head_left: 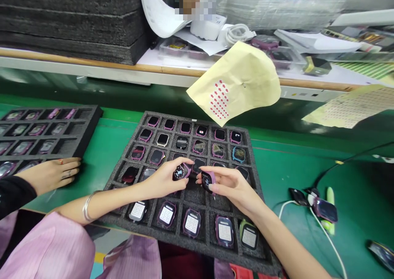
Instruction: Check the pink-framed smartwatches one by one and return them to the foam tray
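Observation:
Over the middle of a black foam tray [197,250], my left hand [169,175] pinches a smartwatch [179,172] with a lit round dial and a purple frame. Close beside it, my right hand [229,184] grips a second purple smartwatch [207,181] between thumb and fingers; its screen is lit too. The two watches are a short gap apart. Below them, a tray compartment [194,195] shows bare foam. Most other compartments hold watch bodies, mainly purple, with a blue one [239,154] and a green one [249,234]. Those in the front row show white labels on their screens.
Another person's hand [55,174] rests by a second foam tray [88,125] on the left. A watch [325,210] with a white cable lies on the green table at right. Yellow sticker sheets [255,74] hang from the shelf edge [172,70]. Black foam sheets [70,20] are stacked above.

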{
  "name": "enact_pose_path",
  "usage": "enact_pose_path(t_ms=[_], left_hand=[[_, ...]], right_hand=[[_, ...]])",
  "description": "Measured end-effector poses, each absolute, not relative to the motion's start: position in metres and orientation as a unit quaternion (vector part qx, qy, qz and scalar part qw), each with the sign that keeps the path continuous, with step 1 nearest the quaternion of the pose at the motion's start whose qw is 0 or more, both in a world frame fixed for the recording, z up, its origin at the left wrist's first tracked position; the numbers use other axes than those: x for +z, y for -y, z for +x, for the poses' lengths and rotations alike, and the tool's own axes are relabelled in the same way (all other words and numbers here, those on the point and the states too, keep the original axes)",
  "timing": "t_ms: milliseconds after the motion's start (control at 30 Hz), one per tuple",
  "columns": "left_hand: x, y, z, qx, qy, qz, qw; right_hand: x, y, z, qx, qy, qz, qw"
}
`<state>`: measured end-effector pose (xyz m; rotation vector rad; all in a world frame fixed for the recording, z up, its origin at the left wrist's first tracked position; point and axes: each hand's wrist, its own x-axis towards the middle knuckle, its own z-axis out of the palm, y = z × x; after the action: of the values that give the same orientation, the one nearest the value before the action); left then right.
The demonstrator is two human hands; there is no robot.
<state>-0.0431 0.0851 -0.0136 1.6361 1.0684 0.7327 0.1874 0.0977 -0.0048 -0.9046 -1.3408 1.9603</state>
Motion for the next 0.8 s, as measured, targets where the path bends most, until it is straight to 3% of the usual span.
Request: enact_pose_path(t_ms=[800], left_hand=[[-0.0084,-0.0865,-0.0448,0.299,-0.448,0.702,0.467]], right_hand=[[-0.0052,-0.0968,0.1885,0.726,0.499,-0.366,0.3]])
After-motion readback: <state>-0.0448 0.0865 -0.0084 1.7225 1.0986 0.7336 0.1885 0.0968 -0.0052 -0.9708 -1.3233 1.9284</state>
